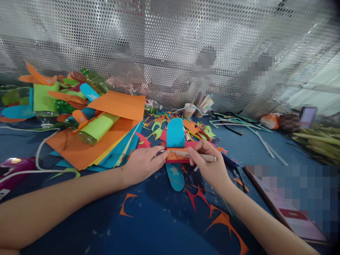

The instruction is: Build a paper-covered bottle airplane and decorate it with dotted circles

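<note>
In the middle of the table lies a toy plane (191,144) with a body wrapped in red and orange paper. One blue paper wing (175,132) points away from me; another blue wing with a pale star (175,173) points towards me. My left hand (143,163) grips the left end of the body, its fingers closed around it. A beige pen (208,157) is pinched in my right hand (209,166), its tip at the orange part of the body close to my left fingertips. Whether the tip touches the paper is too small to tell.
Bottles wrapped in coloured paper (99,129) rest on stacked coloured sheets (70,145) to the left. A purple glue gun (17,170) with a white cord is at far left, a tablet (289,212) at right. Paper scraps (224,221) lie near me. Behind stands a perforated metal screen (164,42).
</note>
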A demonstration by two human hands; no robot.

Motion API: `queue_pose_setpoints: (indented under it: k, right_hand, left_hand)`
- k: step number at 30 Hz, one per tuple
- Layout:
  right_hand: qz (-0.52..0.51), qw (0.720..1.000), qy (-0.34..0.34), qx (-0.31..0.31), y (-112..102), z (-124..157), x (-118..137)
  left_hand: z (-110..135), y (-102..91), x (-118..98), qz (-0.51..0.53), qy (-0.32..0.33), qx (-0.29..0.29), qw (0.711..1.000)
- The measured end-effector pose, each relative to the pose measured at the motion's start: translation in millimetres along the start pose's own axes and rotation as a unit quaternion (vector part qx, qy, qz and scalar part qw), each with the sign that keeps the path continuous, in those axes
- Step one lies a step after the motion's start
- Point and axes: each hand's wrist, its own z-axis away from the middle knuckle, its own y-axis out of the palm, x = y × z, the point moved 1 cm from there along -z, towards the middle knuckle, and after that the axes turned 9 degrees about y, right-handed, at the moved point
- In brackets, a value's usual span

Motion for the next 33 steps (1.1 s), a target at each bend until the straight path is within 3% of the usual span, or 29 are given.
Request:
queue_pose_setpoints:
  k: [33]
  right_hand:
    - [0.015,1.0,0.01,-0.007,-1.5,0.4,1.7]
  left_hand:
    - [-0.3,-0.8,0.4,0.002,0.001,0.014,1.0]
